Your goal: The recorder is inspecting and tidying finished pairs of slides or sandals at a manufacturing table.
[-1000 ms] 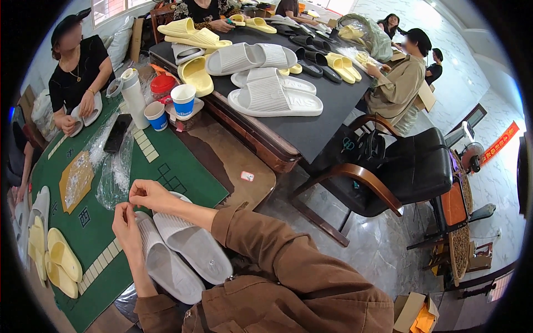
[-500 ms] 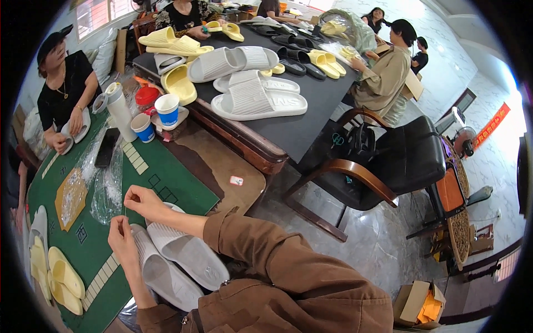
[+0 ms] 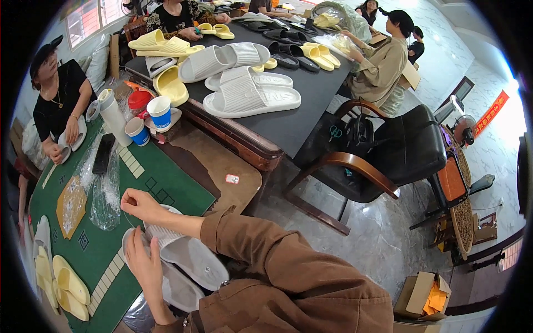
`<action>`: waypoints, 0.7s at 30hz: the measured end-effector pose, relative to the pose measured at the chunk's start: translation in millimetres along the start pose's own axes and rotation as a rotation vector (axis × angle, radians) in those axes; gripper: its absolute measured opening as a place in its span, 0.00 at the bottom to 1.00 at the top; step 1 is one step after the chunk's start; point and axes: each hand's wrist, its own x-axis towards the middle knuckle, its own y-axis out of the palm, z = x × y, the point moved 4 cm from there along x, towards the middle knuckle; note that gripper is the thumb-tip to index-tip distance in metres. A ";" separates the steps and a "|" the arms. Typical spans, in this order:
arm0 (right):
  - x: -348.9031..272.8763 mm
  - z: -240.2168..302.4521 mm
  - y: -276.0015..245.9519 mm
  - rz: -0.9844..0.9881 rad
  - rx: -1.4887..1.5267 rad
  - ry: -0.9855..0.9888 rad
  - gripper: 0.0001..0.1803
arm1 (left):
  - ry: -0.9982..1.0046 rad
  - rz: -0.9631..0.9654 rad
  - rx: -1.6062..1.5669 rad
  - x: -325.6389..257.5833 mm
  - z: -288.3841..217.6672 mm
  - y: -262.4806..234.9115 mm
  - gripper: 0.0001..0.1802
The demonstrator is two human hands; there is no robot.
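The pair of grey slippers (image 3: 183, 261) lies stacked at the near edge of the green table (image 3: 161, 188). Left hand (image 3: 145, 265) rests flat on the lower slipper, grip wide. Right hand (image 3: 141, 204), grip pinched narrow, holds a thin thread, barely visible.

Red banner (image 3: 491, 114) on right wall; open cardboard box (image 3: 425, 294) on floor.

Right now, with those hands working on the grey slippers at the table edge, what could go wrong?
The grey slippers overhang the green mat near the edge, held only by the left hand, so one might slide off. The right hand pinches something too small to make out; it could easily drop. The paper cups stand close to the black phone, so a spill could reach it.
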 end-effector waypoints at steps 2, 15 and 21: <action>-1.0 1.2 0.5 0.015 0.031 0.007 0.07 | -0.018 -0.033 0.037 -0.2 0.1 2.5 0.26; -5.0 1.7 5.7 0.091 -0.019 -0.005 0.07 | 0.059 -0.007 0.161 -6.0 -1.5 6.4 0.43; -6.7 7.6 7.3 0.079 -0.037 0.007 0.07 | 0.076 -0.017 0.183 -5.6 1.2 9.6 0.42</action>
